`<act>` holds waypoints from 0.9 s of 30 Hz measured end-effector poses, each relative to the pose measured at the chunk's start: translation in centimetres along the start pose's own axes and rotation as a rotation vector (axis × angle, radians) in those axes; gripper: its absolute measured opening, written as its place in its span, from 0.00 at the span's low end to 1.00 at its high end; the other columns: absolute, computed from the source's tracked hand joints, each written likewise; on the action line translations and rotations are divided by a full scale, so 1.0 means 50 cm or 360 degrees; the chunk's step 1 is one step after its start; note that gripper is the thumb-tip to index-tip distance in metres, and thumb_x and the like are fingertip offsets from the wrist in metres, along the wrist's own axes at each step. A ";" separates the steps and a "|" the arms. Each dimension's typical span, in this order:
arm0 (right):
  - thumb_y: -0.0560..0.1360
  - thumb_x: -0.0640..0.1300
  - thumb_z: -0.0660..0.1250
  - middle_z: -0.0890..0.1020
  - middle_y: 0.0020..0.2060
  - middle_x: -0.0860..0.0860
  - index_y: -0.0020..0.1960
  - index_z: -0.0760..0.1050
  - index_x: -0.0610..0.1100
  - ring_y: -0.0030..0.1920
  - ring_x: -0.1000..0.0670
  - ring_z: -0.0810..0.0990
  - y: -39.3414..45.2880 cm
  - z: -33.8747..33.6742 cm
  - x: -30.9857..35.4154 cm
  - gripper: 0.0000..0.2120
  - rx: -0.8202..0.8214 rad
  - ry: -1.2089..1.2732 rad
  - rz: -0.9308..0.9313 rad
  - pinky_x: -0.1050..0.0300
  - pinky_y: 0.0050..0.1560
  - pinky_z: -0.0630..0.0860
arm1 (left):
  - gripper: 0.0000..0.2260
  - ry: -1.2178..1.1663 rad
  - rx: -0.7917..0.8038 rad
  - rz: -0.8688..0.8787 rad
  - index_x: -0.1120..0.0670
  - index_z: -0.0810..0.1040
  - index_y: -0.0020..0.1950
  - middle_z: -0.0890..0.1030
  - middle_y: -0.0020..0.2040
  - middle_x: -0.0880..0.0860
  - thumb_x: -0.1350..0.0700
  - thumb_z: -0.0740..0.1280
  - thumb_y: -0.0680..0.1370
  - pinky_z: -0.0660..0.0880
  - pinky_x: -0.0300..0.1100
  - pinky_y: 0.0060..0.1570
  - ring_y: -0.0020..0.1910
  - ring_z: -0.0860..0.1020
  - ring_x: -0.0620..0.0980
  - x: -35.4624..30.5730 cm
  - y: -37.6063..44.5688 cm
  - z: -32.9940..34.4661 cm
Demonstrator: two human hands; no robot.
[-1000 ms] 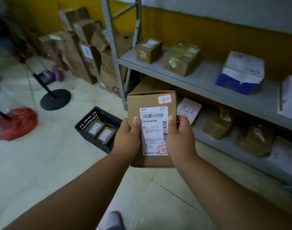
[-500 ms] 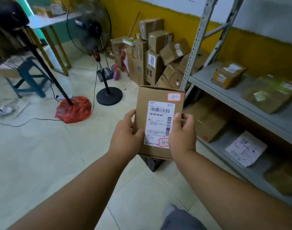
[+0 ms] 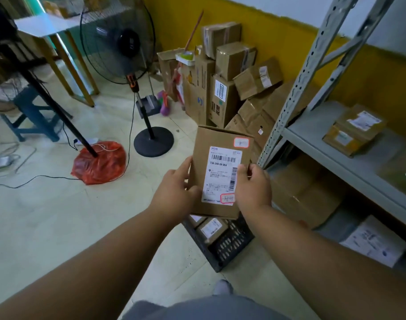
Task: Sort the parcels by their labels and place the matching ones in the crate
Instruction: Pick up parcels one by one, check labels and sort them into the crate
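I hold a brown cardboard parcel upright in front of me, its white barcode label and two red-edged stickers facing me. My left hand grips its left edge and my right hand grips its right edge, thumb on the label. Directly below the parcel a black plastic crate stands on the floor. Inside it lie at least two small labelled parcels, partly hidden by the one I hold.
A grey metal shelf rack on the right carries parcels on two levels. A heap of cardboard boxes stands against the yellow wall. A standing fan, a red bag, cables and a blue stool occupy the floor at left.
My view has swung left from the shelf toward the floor and box heap. The parcel stays in both hands and now hangs over the crate, which shows below it.
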State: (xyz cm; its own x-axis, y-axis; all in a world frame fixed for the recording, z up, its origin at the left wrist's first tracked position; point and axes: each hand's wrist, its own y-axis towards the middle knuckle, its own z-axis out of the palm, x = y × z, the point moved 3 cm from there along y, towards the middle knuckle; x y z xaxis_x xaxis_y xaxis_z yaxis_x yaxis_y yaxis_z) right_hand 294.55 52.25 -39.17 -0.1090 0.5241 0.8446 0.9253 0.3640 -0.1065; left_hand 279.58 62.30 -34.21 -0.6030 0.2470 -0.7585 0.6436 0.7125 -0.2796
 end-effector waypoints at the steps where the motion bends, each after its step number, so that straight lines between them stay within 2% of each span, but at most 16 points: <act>1: 0.81 0.57 0.56 0.77 0.53 0.48 0.49 0.75 0.49 0.50 0.46 0.79 0.026 0.010 0.007 0.14 -0.0001 -0.0005 0.0014 0.43 0.53 0.80 | 0.33 0.0030 0.0008 0.0000 0.34 0.52 0.78 0.70 0.64 0.49 0.53 0.64 0.79 0.80 0.52 0.55 0.60 0.75 0.52 -0.006 0.030 -0.007; 6: 0.78 0.55 0.58 0.79 0.51 0.49 0.47 0.76 0.51 0.47 0.47 0.81 0.128 0.073 0.001 0.11 -0.0051 0.0034 0.0153 0.44 0.48 0.82 | 0.31 0.0069 0.0193 0.0044 0.34 0.57 0.78 0.76 0.60 0.51 0.53 0.62 0.77 0.81 0.54 0.53 0.58 0.77 0.54 -0.005 0.196 -0.020; 8: 0.78 0.55 0.59 0.80 0.51 0.50 0.49 0.76 0.51 0.46 0.49 0.82 0.160 0.103 -0.009 0.10 -0.0104 0.0041 0.0237 0.45 0.46 0.83 | 0.29 0.0099 0.0285 0.0043 0.35 0.58 0.77 0.75 0.62 0.51 0.53 0.63 0.79 0.80 0.49 0.52 0.59 0.77 0.54 0.000 0.275 -0.016; 12: 0.77 0.56 0.57 0.81 0.55 0.50 0.58 0.76 0.51 0.48 0.50 0.82 0.210 0.150 -0.014 0.16 -0.0339 0.0029 0.0361 0.47 0.47 0.83 | 0.30 0.0192 0.0578 0.0199 0.38 0.57 0.79 0.76 0.63 0.49 0.55 0.63 0.81 0.76 0.44 0.51 0.57 0.77 0.50 0.002 0.411 -0.004; 14: 0.80 0.53 0.58 0.81 0.54 0.51 0.57 0.75 0.51 0.48 0.51 0.82 0.223 0.168 -0.016 0.12 -0.0425 0.0043 0.0432 0.52 0.44 0.82 | 0.30 0.0275 0.0715 0.0279 0.39 0.58 0.79 0.77 0.63 0.49 0.57 0.63 0.81 0.78 0.47 0.54 0.58 0.77 0.51 -0.003 0.474 -0.001; 16: 0.81 0.52 0.59 0.81 0.55 0.51 0.58 0.75 0.51 0.49 0.53 0.82 0.232 0.190 -0.033 0.10 -0.0468 0.0061 0.0525 0.56 0.46 0.81 | 0.30 0.0357 0.0791 0.0336 0.39 0.60 0.79 0.77 0.64 0.50 0.59 0.62 0.79 0.79 0.52 0.57 0.59 0.78 0.53 -0.004 0.539 0.016; 18: 0.81 0.49 0.61 0.81 0.57 0.52 0.59 0.76 0.50 0.51 0.53 0.81 0.237 0.210 -0.064 0.10 -0.0530 0.0111 0.0628 0.64 0.45 0.78 | 0.29 0.0393 0.0890 0.0337 0.42 0.63 0.77 0.78 0.61 0.51 0.60 0.61 0.77 0.79 0.53 0.56 0.57 0.79 0.53 0.002 0.587 0.053; 20: 0.80 0.44 0.62 0.82 0.56 0.53 0.57 0.77 0.50 0.49 0.54 0.80 0.234 0.227 -0.108 0.08 -0.0611 0.0176 0.0757 0.74 0.36 0.70 | 0.26 0.0377 0.0997 0.0283 0.45 0.66 0.73 0.79 0.55 0.50 0.59 0.63 0.77 0.80 0.54 0.53 0.53 0.80 0.54 0.022 0.620 0.109; 22: 0.80 0.43 0.62 0.82 0.55 0.54 0.56 0.76 0.52 0.51 0.52 0.82 0.231 0.242 -0.166 0.08 -0.0640 0.0165 0.0884 0.75 0.30 0.68 | 0.20 0.0370 0.1066 0.0224 0.48 0.69 0.67 0.79 0.49 0.48 0.57 0.66 0.76 0.81 0.56 0.50 0.49 0.81 0.54 0.054 0.639 0.178; 24: 0.81 0.43 0.61 0.83 0.56 0.54 0.56 0.76 0.51 0.53 0.51 0.83 0.231 0.262 -0.234 0.08 -0.0634 0.0163 0.1011 0.75 0.29 0.69 | 0.14 0.0527 0.1130 0.0261 0.51 0.71 0.61 0.81 0.46 0.47 0.56 0.65 0.76 0.81 0.51 0.47 0.46 0.81 0.51 0.101 0.654 0.251; 27: 0.83 0.47 0.57 0.82 0.51 0.55 0.51 0.73 0.51 0.48 0.53 0.82 0.229 0.322 -0.382 0.07 -0.0622 0.0149 0.1174 0.72 0.31 0.70 | 0.12 0.0712 0.1235 0.0307 0.54 0.76 0.59 0.82 0.50 0.53 0.59 0.62 0.76 0.81 0.51 0.49 0.47 0.81 0.55 0.206 0.688 0.380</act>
State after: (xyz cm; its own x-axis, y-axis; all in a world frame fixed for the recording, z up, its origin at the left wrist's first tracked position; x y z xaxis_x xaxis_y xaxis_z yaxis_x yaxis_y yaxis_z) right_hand 301.38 58.83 -64.97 0.5881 0.4507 0.6716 0.8085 -0.3492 -0.4736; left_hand 304.46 76.86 -62.83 -0.4744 0.6624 -0.5798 0.7907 0.0310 -0.6115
